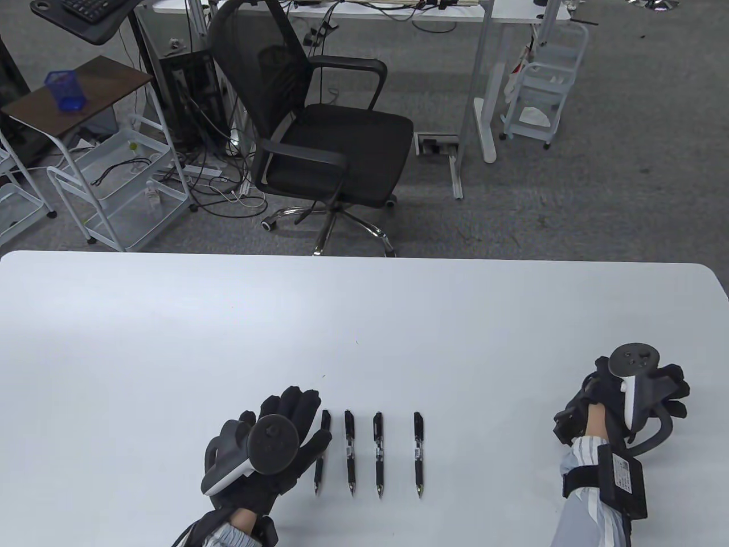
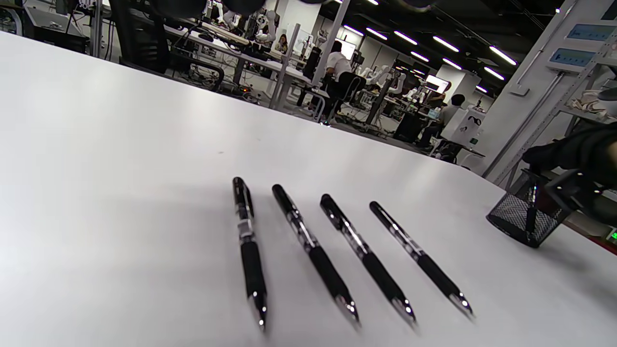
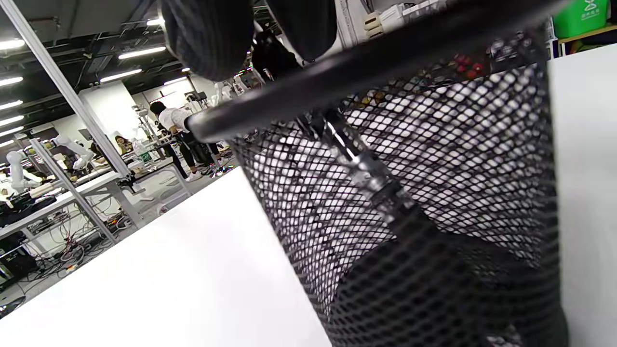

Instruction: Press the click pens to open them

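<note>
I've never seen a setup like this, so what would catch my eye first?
Four black pens lie side by side in a neat row on the white table. The gloved left hand hovers beside them, fingers spread. Far to the right, the right hand is at a mesh cup with another pen inside.

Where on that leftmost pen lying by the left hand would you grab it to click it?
Probably the ribbed black grip on the nearer half of the leftmost pen, pinched across its sides from above by the left hand. It lies flat, apart from its neighbour, tip toward the person, so the far button end stays free for pressing.
</note>
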The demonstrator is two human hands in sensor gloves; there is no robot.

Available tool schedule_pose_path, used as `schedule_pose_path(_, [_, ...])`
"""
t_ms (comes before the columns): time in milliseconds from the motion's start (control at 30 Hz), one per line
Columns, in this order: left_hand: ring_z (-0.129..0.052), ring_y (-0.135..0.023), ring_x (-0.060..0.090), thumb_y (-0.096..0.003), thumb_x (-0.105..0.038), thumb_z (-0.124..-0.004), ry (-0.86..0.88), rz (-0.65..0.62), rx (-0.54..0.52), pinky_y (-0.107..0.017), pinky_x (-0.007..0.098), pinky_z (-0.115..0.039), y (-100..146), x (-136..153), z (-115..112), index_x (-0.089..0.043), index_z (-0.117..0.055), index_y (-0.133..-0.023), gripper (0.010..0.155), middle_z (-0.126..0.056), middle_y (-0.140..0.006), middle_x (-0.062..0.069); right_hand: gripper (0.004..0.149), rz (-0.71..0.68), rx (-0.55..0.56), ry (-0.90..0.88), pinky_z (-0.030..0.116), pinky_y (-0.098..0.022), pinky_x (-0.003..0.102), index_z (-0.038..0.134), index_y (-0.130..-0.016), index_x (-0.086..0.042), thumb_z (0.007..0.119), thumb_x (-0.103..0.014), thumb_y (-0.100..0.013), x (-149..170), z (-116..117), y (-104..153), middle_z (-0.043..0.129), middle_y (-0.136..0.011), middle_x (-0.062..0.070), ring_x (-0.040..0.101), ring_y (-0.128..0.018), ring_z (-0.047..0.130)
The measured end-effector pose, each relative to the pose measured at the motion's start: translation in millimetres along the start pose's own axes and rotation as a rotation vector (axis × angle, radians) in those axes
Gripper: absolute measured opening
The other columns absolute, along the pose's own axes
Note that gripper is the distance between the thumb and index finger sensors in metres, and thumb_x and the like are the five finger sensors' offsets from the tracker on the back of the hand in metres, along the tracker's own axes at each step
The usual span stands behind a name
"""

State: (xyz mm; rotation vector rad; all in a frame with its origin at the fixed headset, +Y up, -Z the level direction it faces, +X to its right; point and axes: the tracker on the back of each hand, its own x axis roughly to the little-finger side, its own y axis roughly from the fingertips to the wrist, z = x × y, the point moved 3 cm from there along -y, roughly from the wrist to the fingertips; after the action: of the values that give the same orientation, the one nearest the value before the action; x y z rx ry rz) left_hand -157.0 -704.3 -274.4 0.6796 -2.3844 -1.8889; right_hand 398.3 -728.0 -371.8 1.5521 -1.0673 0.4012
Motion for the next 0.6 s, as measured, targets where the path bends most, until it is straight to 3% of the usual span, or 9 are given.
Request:
schedule_pose_path(133, [-0.039, -0.116, 0.058, -0.0719, -0.057, -0.047, -0.005, 0.001, 0.001, -0.077, 0.079, -0.032, 0, 0, 0, -0.022, -0.029, -0.127, 0.068, -0.031, -0.132, 0.022, 0.047, 0.003, 0.008, 0.007, 0.017, -0.070, 0.075, 0.077, -0.101, -0.001, 0.079, -0.024, -0.060, 1, 3, 0, 0.021, -0.120, 0.035, 0.059, -0.104, 0.016])
schedule_pose_path(367, [-0.038, -0.116, 0.057, -0.0720, -0.057, -0.047, -0.007, 0.000, 0.003, -0.076, 0.079, -0.032, 0, -1, -1, -0.022, -0.029, -0.127, 0.068, -0.030, -0.132, 0.022, 0.040, -0.018, 0.074, -0.037, 0.021, -0.068, 0.077, 0.085, -0.090, 0.004, 0.080, -0.021, -0.059, 1, -1, 5, 0.028, -0.119, 0.035, 0.060, -0.104, 0.022])
schedule_pose_path(600, [-0.038, -0.116, 0.058, -0.0720, -0.058, -0.047, -0.004, -0.005, 0.005, -0.076, 0.079, -0.032, 0, -2, -1, -0.023, -0.029, -0.127, 0.068, -0.030, -0.132, 0.022, 0.043, -0.059, 0.132, -0.066, 0.030, -0.066, 0.079, 0.084, -0.085, 0.013, 0.081, -0.020, -0.058, 0, -12, 15, 0.039, -0.116, 0.036, 0.062, -0.101, 0.038])
